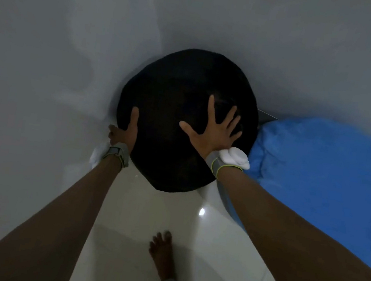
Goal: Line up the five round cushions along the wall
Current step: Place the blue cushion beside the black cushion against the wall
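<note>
A large round black cushion (179,107) leans against the grey wall (50,53), its lower edge near the tiled floor. My left hand (126,128) grips its left edge, thumb on the front face and fingers curled behind. My right hand (216,127) lies flat on the cushion's front with the fingers spread wide. A round blue cushion (324,180) stands right of the black one, touching it and partly hidden by my right forearm.
Glossy pale floor tiles (147,217) run below the cushions. My bare foot (162,254) stands on the tiles under the black cushion. A dark strip (267,116) shows at the wall's base between the two cushions.
</note>
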Demonstrator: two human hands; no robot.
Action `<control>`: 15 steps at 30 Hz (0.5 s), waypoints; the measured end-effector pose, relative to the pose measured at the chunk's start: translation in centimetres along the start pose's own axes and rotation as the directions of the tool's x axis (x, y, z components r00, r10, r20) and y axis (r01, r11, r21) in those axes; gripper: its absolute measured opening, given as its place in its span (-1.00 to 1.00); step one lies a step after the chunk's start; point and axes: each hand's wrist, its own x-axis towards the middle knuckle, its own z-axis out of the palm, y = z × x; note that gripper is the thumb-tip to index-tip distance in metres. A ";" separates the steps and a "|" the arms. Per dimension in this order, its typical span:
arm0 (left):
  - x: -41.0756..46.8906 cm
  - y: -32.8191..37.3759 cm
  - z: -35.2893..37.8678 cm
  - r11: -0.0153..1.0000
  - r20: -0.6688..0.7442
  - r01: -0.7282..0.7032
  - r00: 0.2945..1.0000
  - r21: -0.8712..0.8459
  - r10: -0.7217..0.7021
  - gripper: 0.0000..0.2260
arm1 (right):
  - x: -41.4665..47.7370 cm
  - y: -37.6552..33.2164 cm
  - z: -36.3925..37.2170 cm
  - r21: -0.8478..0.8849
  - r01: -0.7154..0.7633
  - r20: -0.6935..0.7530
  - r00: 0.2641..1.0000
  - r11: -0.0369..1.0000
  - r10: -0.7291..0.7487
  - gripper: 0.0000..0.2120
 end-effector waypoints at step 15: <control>3.2 0.9 0.4 0.970 0.068 0.042 0.997 -0.238 -0.026 0.33 | 1.2 -1.1 1.5 0.319 -0.066 0.058 0.997 0.945 0.050 -0.05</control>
